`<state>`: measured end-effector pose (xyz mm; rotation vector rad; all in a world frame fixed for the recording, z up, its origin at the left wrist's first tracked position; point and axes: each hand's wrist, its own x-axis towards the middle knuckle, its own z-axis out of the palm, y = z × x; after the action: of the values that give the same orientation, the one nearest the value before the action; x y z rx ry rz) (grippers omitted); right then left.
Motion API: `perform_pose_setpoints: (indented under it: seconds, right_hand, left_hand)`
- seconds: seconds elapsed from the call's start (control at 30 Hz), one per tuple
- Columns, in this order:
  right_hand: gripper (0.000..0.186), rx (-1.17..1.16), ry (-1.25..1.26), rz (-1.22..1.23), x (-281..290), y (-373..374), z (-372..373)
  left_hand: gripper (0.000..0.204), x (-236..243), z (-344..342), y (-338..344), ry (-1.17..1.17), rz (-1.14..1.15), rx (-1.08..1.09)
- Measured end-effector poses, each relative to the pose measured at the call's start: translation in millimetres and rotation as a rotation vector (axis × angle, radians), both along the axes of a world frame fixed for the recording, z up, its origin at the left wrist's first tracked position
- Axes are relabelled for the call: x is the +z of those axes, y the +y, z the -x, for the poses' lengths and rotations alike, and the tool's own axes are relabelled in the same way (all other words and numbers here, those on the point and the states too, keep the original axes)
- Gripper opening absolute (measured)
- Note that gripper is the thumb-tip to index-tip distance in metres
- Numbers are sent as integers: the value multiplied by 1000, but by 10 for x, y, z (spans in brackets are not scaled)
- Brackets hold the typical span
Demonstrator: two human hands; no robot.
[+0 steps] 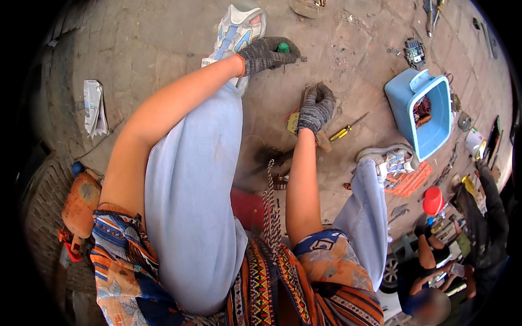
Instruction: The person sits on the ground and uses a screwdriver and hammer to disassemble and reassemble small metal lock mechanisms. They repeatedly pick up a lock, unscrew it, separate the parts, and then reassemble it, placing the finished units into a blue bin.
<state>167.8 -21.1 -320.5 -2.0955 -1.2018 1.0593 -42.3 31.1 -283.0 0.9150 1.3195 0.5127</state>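
My left hand point(267, 56), in a dark grey knitted glove, reaches past my left shoe point(235, 33). Its fingers close around a small green object point(283, 48), whose kind I cannot make out. Lower and to the right, my right hand point(316, 108) wears a matching glove and is held low over the ground with curled fingers. Whatever those fingers grip is hidden beneath them. A flat yellowish piece point(293, 123) lies against the right hand's left side, and a brown block point(323, 142) shows by the wrist. Close by lies a screwdriver point(342, 132) with a yellow and black handle.
A light blue bin point(401, 103) with reddish-brown wire inside stands to the right. Past my right shoe point(398, 161) are an orange plastic grate point(409, 179) and a red container point(433, 201). Folded newspaper point(94, 108) lies left. Other people point(435, 271) sit at lower right.
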Motion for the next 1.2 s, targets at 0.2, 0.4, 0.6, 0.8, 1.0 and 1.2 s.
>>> perform_pose_setpoints:
  seconds: [0.2, 0.4, 0.6, 0.8, 1.0, 1.2]
  right_hand:
    - [21, 163, -159, -39, -88, -75, -11]
    - [20, 260, -217, -43, -106, -58, 34]
    - [17, 256, -280, 51, -72, 80, 75]
    - [13, 353, -286, -73, -148, 39, 68]
    - [16, 213, -216, -82, -161, -15, 134]
    - [19, 269, -307, -41, -133, 33, 130]
  left_hand:
    - [28, -35, -1, 11, 6, 18, 7]
    - [26, -28, -4, 4, 13, 28, 20]
    - [24, -34, -10, 7, -2, 30, 27]
    - [26, -75, 18, 0, 16, 21, 22]
    - [30, -97, 15, 4, 21, -6, 15]
    - [26, -81, 26, 7, 50, -26, -14]
